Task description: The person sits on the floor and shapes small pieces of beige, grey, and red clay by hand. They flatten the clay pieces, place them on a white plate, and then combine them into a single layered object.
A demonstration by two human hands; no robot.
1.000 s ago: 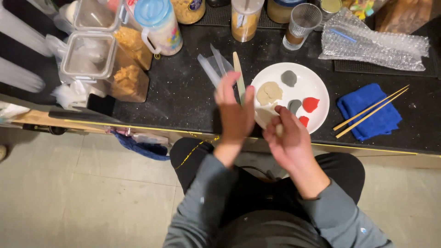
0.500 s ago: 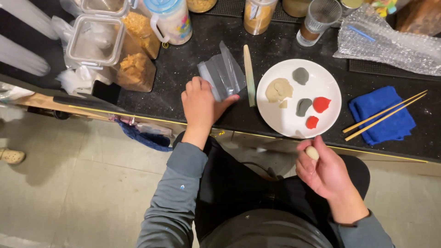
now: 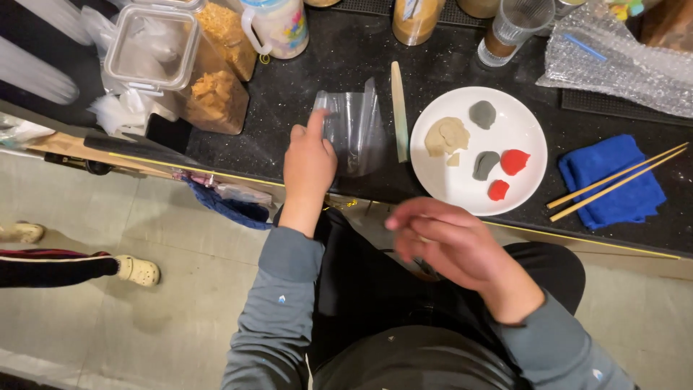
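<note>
My left hand reaches onto the black counter, its index finger and thumb on the left edge of a clear plastic bag. Right of the bag lies a pale wooden stick. A white plate beside it carries a beige lump of dough, two grey pieces and two red pieces. My right hand hovers, blurred, below the counter edge over my lap with its fingers curled; whatever may be inside them is hidden.
A blue cloth with two chopsticks lies right of the plate. Bubble wrap, a glass, a mug and clear lidded containers line the back. Another person's shoe is on the floor at left.
My hands parted from in front of my chest. The left went to the plastic bag and now points its index finger along it; the right dropped below the counter edge and moved leftward.
</note>
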